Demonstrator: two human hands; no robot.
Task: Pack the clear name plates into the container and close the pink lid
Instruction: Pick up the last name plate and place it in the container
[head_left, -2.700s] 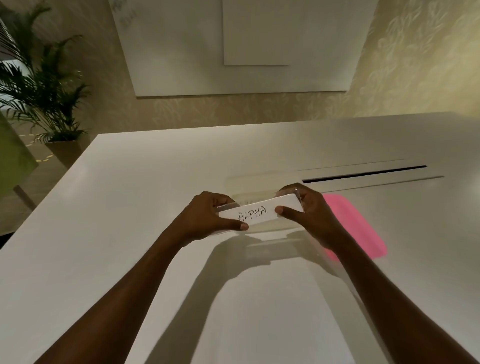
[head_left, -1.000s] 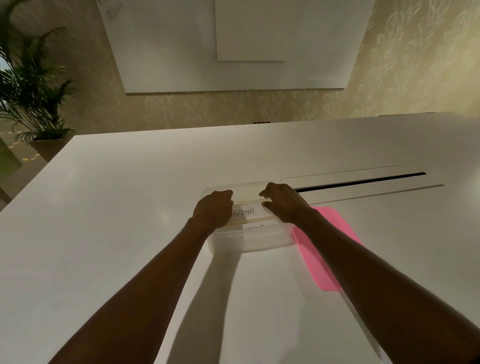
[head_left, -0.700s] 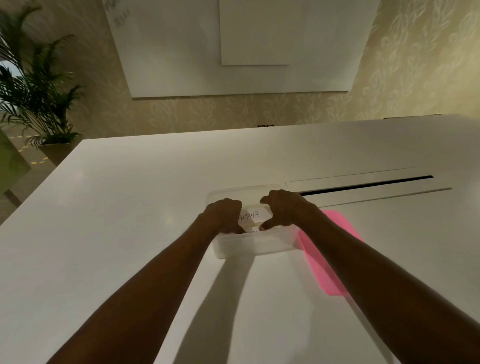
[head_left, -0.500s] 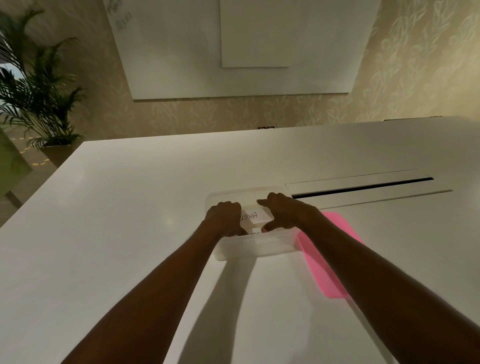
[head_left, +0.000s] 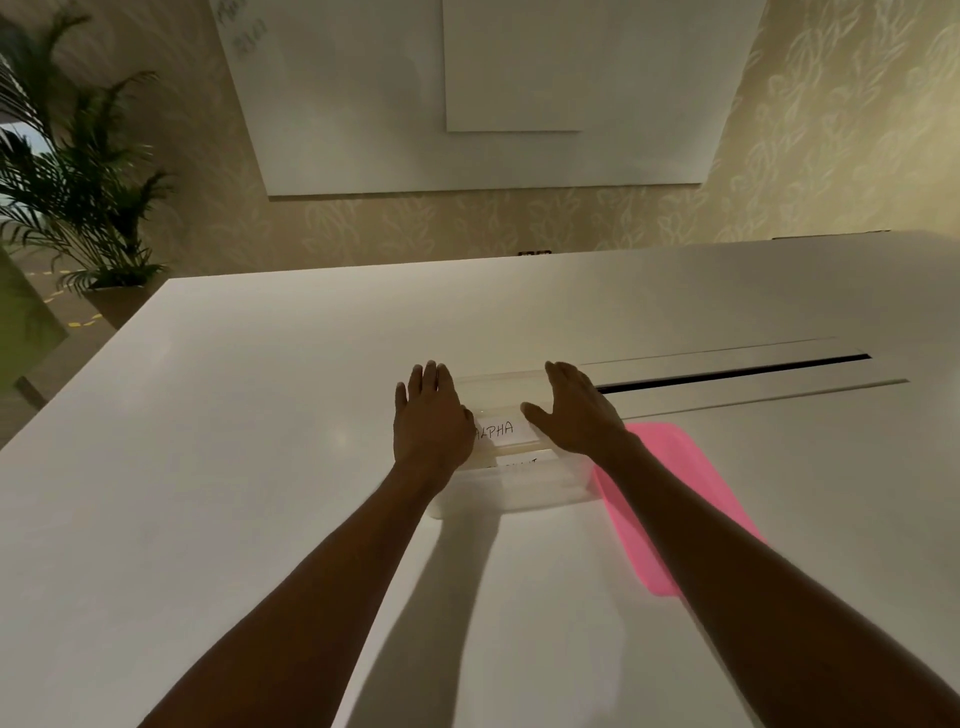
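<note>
A clear plastic container (head_left: 519, 491) stands on the white table in the middle of the view. Inside it lies a clear name plate (head_left: 501, 430) with a white card reading ALPHA, and another plate (head_left: 519, 461) shows just in front of it. My left hand (head_left: 428, 421) is spread flat over the container's left end, fingers apart, holding nothing. Over the right end hovers my right hand (head_left: 576, 413), also spread with nothing in it. The pink lid (head_left: 670, 499) lies flat on the table right of the container, partly under my right forearm.
A long dark cable slot (head_left: 737, 371) runs across the white table (head_left: 260, 467) behind and right of the container. A potted palm (head_left: 78, 197) stands on the floor beyond the table's far left corner. A whiteboard (head_left: 493, 93) hangs on the wall.
The ALPHA plate went from being held above the table down into the container. Both hands have let go of it and now spread flat over the container's ends.
</note>
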